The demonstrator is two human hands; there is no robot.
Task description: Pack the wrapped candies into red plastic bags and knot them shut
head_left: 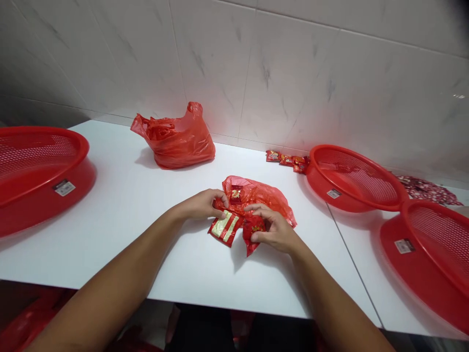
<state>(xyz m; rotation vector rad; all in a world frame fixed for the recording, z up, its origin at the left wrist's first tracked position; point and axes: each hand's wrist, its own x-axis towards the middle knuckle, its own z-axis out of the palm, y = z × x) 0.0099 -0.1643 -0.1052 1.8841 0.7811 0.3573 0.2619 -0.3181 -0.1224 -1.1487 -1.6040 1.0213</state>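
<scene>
In the middle of the white table (176, 195), my right hand (275, 229) is closed around a small red packet (252, 228) with gold print, tilted with one corner down. My left hand (207, 203) pinches thin red plastic at the near side of a flattened red plastic bag (256, 193). Just below its thumb lies a red packet with a pale yellow label (224, 229); whether the thumb presses on it is hard to see. Another small red packet (236, 194) rests on the flattened bag, beyond both hands.
A full red plastic bag (183, 142) stands by the tiled wall. Small red packets (286, 159) line the wall at right. Red mesh baskets stand left (44, 200), right (351, 183) and near right (421, 264). A patterned cloth (427, 189) lies behind them. A seam crosses the table.
</scene>
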